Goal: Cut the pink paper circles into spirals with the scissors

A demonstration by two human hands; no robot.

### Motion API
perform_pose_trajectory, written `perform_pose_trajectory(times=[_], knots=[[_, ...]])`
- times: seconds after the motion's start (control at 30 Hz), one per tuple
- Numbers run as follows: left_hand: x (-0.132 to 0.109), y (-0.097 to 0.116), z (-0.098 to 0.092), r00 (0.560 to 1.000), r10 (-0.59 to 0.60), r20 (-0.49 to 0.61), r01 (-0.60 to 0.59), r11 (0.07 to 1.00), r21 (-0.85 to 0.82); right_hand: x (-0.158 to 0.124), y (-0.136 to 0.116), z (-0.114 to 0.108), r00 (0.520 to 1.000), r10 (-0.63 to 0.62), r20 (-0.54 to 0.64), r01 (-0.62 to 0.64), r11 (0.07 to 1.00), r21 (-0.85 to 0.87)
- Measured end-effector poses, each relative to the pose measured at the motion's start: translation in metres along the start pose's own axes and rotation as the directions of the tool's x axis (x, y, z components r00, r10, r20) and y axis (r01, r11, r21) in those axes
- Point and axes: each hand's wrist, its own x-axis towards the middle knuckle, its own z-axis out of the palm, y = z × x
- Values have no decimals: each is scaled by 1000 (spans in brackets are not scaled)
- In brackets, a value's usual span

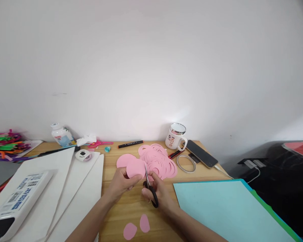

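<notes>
My left hand (pixel 123 183) is closed on a round piece of pink paper (pixel 135 168), thumb on top. Black-handled scissors (pixel 153 195) are in my right hand (pixel 159 194), their blades pointing away from me at the paper's right edge. Behind the hands lies a heap of pink paper rings and scraps (pixel 156 159). Another pink paper disc (pixel 125 159) lies partly behind the held one. Close to me on the wooden table, two small petal-shaped pink pieces (pixel 130 231) lie side by side.
White sheets (pixel 88 188) and a white boxy device (pixel 22 201) are on the left. A mug (pixel 175 136), a phone (pixel 202 154) and a roll of tape or ring (pixel 186 164) stand back right. Light blue paper (pixel 224 208) covers the right front. A black marker (pixel 130 144) lies near the wall.
</notes>
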Motion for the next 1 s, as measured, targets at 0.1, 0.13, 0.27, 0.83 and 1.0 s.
perform_pose_trajectory(times=[0.1,0.13,0.27,0.83,1.0], knots=[[1,2,0,1000,10,-7,-10,1000,15,-1,-3,1,1000,1,4,-1,1000,-1],[2,2,-1,1000,14,-13,-14,1000,16,-1,-4,1,1000,2,2,-2,1000,1],[4,1,-2,1000,9,-27,-10,1000,-19,0,-5,2,1000,22,-3,-22,999,23],[-4,15,12,996,-91,17,88,989,118,-4,-1,7,999,35,-6,-35,997,72],[2,10,10,998,-63,14,60,989,135,-4,1,3,998,66,-9,-65,993,100]])
